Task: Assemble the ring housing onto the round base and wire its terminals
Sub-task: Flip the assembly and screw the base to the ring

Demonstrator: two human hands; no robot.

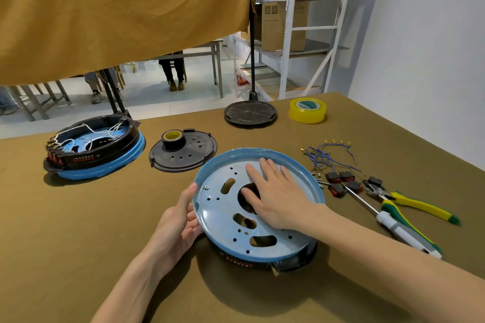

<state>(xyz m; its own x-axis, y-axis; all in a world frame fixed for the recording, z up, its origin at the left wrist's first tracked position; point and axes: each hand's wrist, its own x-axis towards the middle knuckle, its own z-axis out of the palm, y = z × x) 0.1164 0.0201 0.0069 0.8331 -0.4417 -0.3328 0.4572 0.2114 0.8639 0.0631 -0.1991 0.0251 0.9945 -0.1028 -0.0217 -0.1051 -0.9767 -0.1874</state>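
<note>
A round blue base [220,207] with slots and holes lies tilted in front of me, raised at its left side. A black ring housing [296,259] shows beneath its near right edge. My right hand [275,194] lies flat on the base, its fingers straight and the thumb at the large middle hole. My left hand [181,220] cups the base's left rim, thumb up along the edge. Blue wires with terminals [325,156] and red-and-black switches [343,181] lie to the right.
A finished blue-and-black unit [94,149] with white wiring stands at the far left. Nearby: a black perforated disc [183,157] with black tape [173,139], another black disc [250,113], yellow tape [307,110], a screwdriver [388,220], pliers [409,202].
</note>
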